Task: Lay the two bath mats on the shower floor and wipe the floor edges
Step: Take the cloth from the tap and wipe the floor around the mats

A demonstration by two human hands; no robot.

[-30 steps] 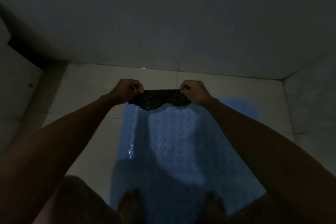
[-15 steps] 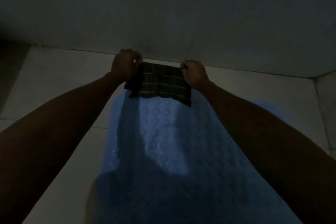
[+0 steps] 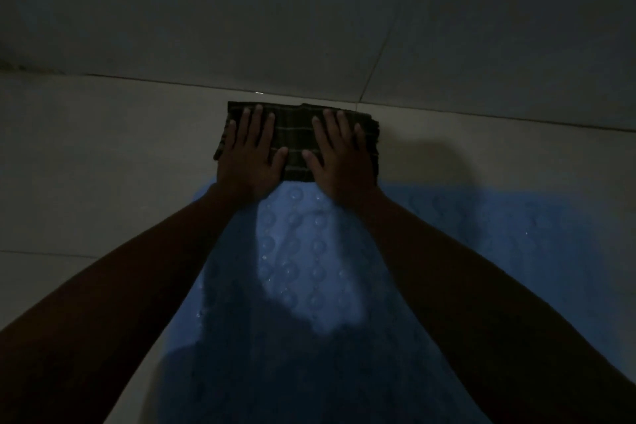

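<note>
A dark striped cloth (image 3: 296, 138), folded into a rectangle, lies flat on the pale shower floor (image 3: 103, 155) close to the base of the far wall. My left hand (image 3: 249, 151) presses on its left half with fingers spread. My right hand (image 3: 339, 155) presses flat on its right half the same way. Just behind the cloth, toward me, a blue bath mat (image 3: 303, 268) with round bumps lies on the floor under my forearms. A second blue mat (image 3: 516, 227) lies beside it on the right, in shadow.
The tiled far wall (image 3: 309, 10) meets the floor just beyond the cloth. Bare floor tiles extend to the left of the mats. The scene is dim, and my own shadow covers the near part of the mats.
The cloth was held up by its top corners in both hands; now it lies flat on the floor by the wall with both palms pressed on it. My view has moved closer to the floor.
</note>
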